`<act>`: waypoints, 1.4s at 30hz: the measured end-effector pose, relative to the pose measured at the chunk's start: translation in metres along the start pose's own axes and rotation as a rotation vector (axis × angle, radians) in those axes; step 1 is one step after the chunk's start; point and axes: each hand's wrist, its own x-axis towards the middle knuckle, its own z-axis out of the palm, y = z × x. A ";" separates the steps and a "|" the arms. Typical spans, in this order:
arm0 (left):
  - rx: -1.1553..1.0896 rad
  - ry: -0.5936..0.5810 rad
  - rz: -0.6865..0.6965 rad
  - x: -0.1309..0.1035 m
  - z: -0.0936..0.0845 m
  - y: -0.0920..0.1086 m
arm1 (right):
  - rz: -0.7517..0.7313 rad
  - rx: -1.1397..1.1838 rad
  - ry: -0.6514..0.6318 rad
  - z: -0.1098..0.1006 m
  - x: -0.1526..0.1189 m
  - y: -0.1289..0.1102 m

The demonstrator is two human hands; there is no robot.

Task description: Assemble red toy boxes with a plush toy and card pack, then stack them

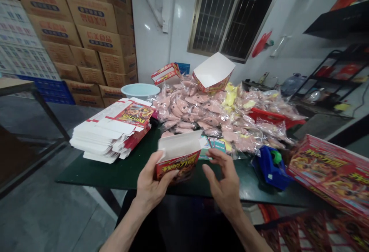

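My left hand (152,181) grips a small red carton (180,167) by its left side, the thumb across the printed front. Its top flaps stand up and the inside is hidden from me. To the right of it is my right hand (225,179), fingers apart and curved, holding nothing. Just beyond those fingertips lie some small green printed cards (217,144). Behind the carton spreads a heap of clear bags with pink pieces (198,110) in them, a few yellow ones among them. Flat unfolded cartons (100,131) are stacked at the left.
A blue tape dispenser (273,171) and a large red printed box (331,171) are on the right. A pale blue basin (140,90) stands behind the flat cartons. An open carton (215,73) rests on the heap, near a red tray (268,116). Brown cardboard boxes (95,17) are piled at back left.
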 end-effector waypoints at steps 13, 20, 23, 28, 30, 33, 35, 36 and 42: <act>0.025 -0.041 0.032 0.023 -0.011 0.024 | -0.194 0.094 -0.003 0.035 -0.011 0.021; -0.286 -0.007 -0.164 0.027 -0.005 0.022 | -0.329 0.112 -0.105 0.010 0.009 0.008; -0.426 -0.035 -0.224 0.030 -0.008 0.021 | -0.260 0.181 -0.095 0.008 0.014 0.003; -0.579 -0.109 -0.280 0.025 -0.015 0.027 | -0.124 0.332 -0.086 0.009 0.006 -0.003; -0.644 -0.120 -0.316 0.021 -0.020 0.031 | -0.083 0.380 -0.068 0.006 0.000 -0.006; -0.659 -0.200 -0.332 0.020 -0.026 0.035 | -0.121 0.348 -0.177 0.000 -0.003 -0.010; -0.655 -0.264 -0.295 0.025 -0.026 0.035 | -0.183 0.322 -0.226 -0.004 -0.001 -0.011; -0.660 -0.273 -0.283 0.028 -0.024 0.035 | -0.206 0.311 -0.223 -0.005 0.001 -0.011; -0.719 -0.235 -0.322 0.039 -0.014 0.036 | -0.138 0.262 -0.268 -0.008 0.009 -0.014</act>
